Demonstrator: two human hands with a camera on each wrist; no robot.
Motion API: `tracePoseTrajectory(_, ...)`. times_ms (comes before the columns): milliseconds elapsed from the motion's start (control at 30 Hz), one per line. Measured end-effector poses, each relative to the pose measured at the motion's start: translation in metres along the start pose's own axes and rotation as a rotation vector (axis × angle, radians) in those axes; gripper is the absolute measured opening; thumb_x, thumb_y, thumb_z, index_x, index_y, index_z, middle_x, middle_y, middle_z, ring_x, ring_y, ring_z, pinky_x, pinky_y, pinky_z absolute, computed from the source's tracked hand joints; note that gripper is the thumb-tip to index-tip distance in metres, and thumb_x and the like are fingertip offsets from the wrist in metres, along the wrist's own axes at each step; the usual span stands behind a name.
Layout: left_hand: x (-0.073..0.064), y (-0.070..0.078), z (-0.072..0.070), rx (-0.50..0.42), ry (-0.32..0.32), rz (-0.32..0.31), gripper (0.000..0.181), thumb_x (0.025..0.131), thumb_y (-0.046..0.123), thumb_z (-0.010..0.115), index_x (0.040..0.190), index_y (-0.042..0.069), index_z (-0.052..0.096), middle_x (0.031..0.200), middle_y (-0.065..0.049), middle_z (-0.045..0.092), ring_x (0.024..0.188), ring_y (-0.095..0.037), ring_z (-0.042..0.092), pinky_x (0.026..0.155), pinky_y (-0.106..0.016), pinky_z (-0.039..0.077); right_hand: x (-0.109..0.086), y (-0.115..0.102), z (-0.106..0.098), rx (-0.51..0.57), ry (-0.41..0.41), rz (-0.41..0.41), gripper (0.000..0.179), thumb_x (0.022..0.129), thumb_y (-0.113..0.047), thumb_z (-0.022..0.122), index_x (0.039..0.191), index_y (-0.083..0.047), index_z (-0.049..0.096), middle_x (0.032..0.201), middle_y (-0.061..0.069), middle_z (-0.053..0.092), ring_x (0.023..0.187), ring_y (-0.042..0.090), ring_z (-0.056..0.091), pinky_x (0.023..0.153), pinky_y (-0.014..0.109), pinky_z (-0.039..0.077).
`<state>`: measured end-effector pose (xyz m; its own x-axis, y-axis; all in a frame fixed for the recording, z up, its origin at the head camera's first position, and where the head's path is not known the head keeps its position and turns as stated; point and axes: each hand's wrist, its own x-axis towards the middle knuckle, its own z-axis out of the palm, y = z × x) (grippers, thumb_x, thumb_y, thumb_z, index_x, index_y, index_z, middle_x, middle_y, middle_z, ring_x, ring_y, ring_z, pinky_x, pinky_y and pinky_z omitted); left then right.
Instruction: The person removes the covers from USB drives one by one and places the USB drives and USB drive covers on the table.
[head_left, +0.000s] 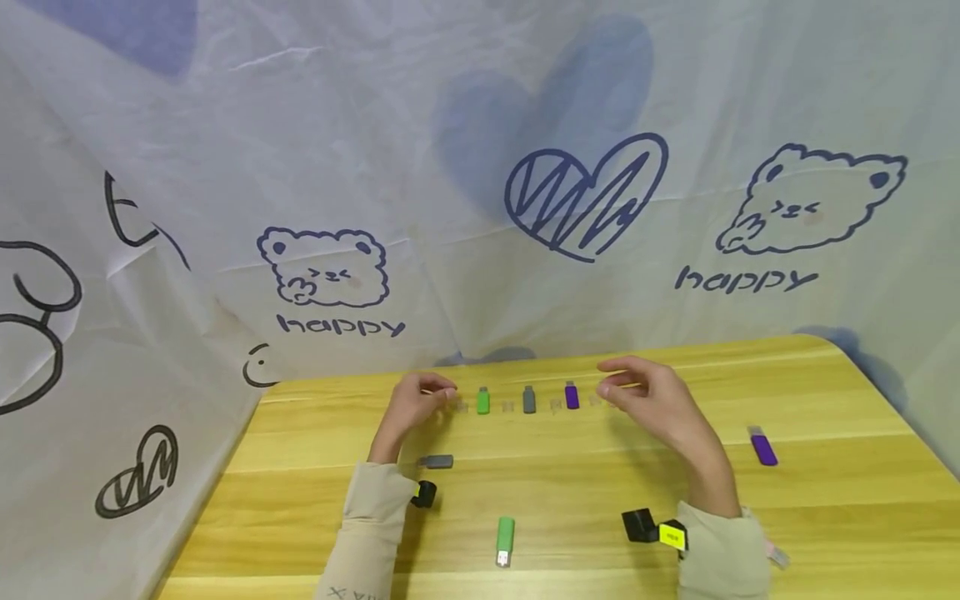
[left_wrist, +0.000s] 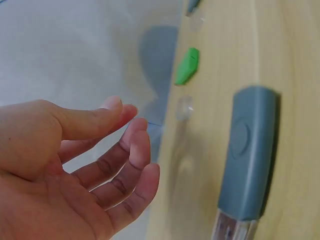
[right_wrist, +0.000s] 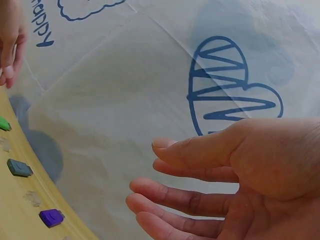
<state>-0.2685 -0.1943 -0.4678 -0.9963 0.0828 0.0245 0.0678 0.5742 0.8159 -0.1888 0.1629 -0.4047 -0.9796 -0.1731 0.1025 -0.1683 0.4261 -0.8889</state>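
Note:
My left hand [head_left: 415, 407] hovers at the left end of a row of USB flash drives. Its fingers are loosely bent, with nothing seen between thumb and fingertips in the left wrist view. My right hand [head_left: 658, 406] is at the row's right end, fingers relaxed and apart, holding nothing. Between them stand a green flash drive [head_left: 483, 402], a grey flash drive [head_left: 529, 401] and a purple flash drive [head_left: 572, 396], metal plugs pointing away. Small clear pieces [head_left: 507, 407] lie between the drives and at both ends. Another grey flash drive [left_wrist: 247, 152] lies sideways below my left hand.
A second green flash drive [head_left: 506, 537] lies near the front, plug toward me. Another purple one [head_left: 764, 447] is off to the right. Partly covered by my right sleeve is a small pale item [head_left: 778, 554]. A printed cloth [head_left: 480, 275] hangs behind the wooden table [head_left: 585, 500].

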Motion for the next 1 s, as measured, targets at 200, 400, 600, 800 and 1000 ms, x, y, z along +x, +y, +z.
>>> tracePoseTrajectory(200,-0.015,0.003,-0.007,-0.096,0.019,0.038,0.018,0.098,0.007,0.068,0.110,-0.005,0.075,0.106,-0.014,0.074,0.091,-0.033,0.070,0.078,-0.043,0.059,0.005,-0.003,0.012,-0.035,-0.016,-0.022,0.036,0.102,-0.017,0.067,0.133,0.000,0.064,0.119,0.019,0.069,0.103,0.034,0.068,0.086,0.044,0.059)
tracePoseTrajectory(400,-0.022,0.009,-0.011,-0.180,0.035,0.050,0.018,0.099,0.006,0.069,0.113,-0.004,0.075,0.108,-0.017,0.074,0.100,-0.042,0.068,0.081,-0.042,0.058,0.010,-0.003,0.019,-0.066,-0.016,-0.025,0.034,0.101,-0.017,0.068,0.131,-0.001,0.065,0.118,0.018,0.070,0.103,0.035,0.068,0.085,0.043,0.059)
tracePoseTrajectory(600,-0.028,0.009,-0.018,-0.228,0.078,0.065,0.020,0.100,0.007,0.068,0.112,-0.007,0.074,0.103,-0.020,0.074,0.091,-0.034,0.067,0.077,-0.029,0.058,0.014,-0.005,0.027,-0.097,-0.026,-0.029,0.034,0.100,-0.015,0.069,0.129,0.001,0.066,0.115,0.018,0.070,0.101,0.036,0.069,0.083,0.044,0.059)
tracePoseTrajectory(800,-0.031,0.016,-0.024,-0.270,0.125,0.094,0.021,0.101,0.009,0.066,0.113,-0.006,0.073,0.105,-0.021,0.074,0.091,-0.029,0.067,0.080,-0.031,0.058,0.018,-0.007,0.044,-0.137,-0.035,-0.032,0.032,0.099,-0.013,0.069,0.128,0.001,0.066,0.113,0.016,0.071,0.101,0.035,0.068,0.085,0.045,0.058)
tracePoseTrajectory(1000,-0.035,0.021,-0.032,-0.259,0.164,0.170,0.022,0.103,0.011,0.064,0.117,-0.004,0.073,0.106,-0.021,0.073,0.095,-0.031,0.067,0.078,-0.021,0.054,0.027,-0.017,0.083,-0.150,-0.050,-0.148,0.027,0.098,-0.007,0.070,0.124,0.001,0.068,0.110,0.013,0.071,0.097,0.029,0.069,0.085,0.043,0.059)
